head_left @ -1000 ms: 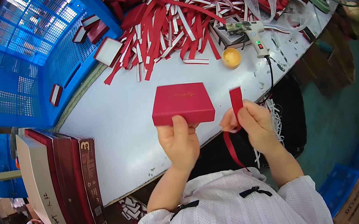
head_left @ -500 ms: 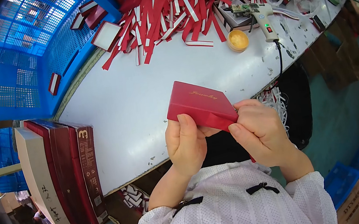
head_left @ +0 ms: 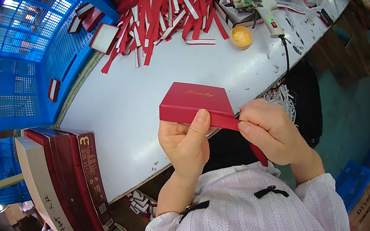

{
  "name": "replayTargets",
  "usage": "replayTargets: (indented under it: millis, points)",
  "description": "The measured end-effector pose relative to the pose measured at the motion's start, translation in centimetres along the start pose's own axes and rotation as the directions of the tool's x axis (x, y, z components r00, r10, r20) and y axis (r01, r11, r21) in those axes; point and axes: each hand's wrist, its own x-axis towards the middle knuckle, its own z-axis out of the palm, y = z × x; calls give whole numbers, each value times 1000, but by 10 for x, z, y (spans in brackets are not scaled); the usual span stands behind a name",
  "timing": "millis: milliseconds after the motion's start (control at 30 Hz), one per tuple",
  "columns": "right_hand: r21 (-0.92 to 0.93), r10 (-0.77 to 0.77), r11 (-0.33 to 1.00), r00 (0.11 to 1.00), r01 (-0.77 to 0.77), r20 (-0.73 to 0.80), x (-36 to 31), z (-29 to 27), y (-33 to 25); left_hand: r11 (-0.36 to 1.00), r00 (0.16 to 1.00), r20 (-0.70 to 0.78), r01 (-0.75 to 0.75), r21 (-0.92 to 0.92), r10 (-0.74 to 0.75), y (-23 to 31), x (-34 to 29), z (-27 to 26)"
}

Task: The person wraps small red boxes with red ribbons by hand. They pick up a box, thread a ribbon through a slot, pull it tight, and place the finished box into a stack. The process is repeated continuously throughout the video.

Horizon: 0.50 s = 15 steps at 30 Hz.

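The left hand (head_left: 186, 140) holds a red box (head_left: 196, 91) level in front of the person. Its thumb presses on the near side of the box, while the other fingers curl underneath, where they are mostly hidden. The box has gold lettering on its top and hangs above the near part of a white table (head_left: 126, 122), apart from its surface.

At the box's near right corner, the right hand (head_left: 272, 132) pinches a red ribbon (head_left: 225, 122) between thumb and bent forefinger. The ribbon stretches from the left thumb along the near side of the box to that pinch, and its loose end drops below the right hand, nearer the person than the box. Whether the ribbon is stuck to the box, I cannot tell.

Beyond the box lies a large heap of red and white strips (head_left: 182, 14). Beyond it to the right are a round yellow cup (head_left: 241, 37) and, just past that, a white glue gun (head_left: 270, 17) with a green light and a black cord (head_left: 286, 52). Far to the left of the box and beyond it stands a blue crate (head_left: 8, 109); a small white tray (head_left: 105, 37) with red edges sits by it. Left of the box and nearer the person, several cartons (head_left: 66, 185), cream and dark red, stand side by side.
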Motion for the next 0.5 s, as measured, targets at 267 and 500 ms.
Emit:
replayTargets:
  millis: [267, 500]
  points:
    - [43, 136, 990, 991, -136, -9, -1, -14, 22, 987, 996, -77, -63, -145, 52, 2, 4, -10]
    - [257, 115, 964, 978, -68, -172, -2, -20, 27, 448, 946, 96, 235, -863, -310, 9, 6, -27]
